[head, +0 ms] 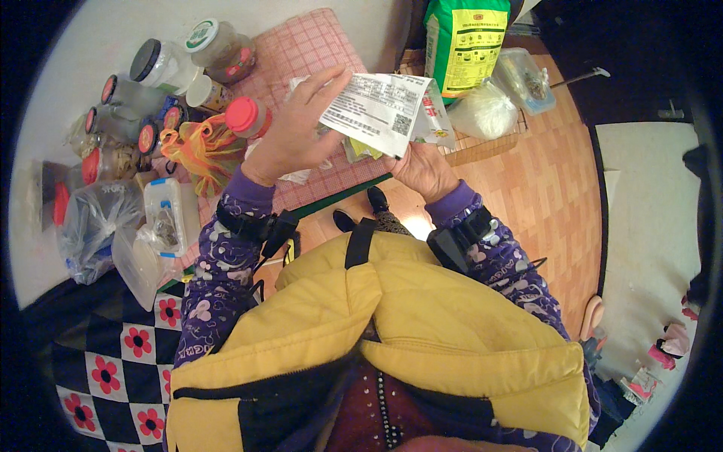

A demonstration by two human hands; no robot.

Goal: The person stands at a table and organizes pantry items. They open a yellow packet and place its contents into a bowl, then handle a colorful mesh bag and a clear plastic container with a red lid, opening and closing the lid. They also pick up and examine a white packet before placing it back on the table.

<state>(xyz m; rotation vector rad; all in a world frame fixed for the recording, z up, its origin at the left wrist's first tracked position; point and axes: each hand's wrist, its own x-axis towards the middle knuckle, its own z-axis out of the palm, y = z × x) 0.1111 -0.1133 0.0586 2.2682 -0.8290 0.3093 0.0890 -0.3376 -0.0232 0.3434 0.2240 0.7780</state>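
Observation:
A white printed sheet or packet [375,110], bearing small writing and a square code, is raised above the table. My right hand [423,172] holds its lower right corner; most of those fingers are hidden behind it. My left hand [299,127] is at its left edge, fingers extended along the top and thumb lower down. Whether the left hand grips it cannot be told. Beyond the sheet shows a plastic bag with red print [436,118]. Below it, a yellow-green item [362,148] is partly covered.
A pink checked cloth [308,42] covers the table. Several lidded jars [161,65], an orange mesh bag [203,150] and a plastic container [165,217] stand left. A green-yellow sack [470,48] and a white plastic bag [484,110] sit on a woven surface at the right.

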